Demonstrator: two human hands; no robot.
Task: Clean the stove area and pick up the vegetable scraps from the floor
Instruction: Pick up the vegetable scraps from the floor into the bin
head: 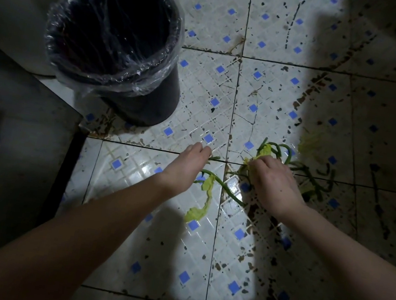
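Reaching down to the tiled floor (169, 248), left hand (189, 165) pinching a short green stem (214, 157), right hand (274, 184) clutching leafy scraps (264, 151); long stem (222, 184) lying between the hands, lined bin (157, 102) well apart.

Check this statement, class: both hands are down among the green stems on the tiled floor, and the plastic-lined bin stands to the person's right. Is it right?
Not quite: in the head view the plastic-lined bin stands to the person's left, not right. The left hand and right hand are indeed down among the green stems on the tiled floor.
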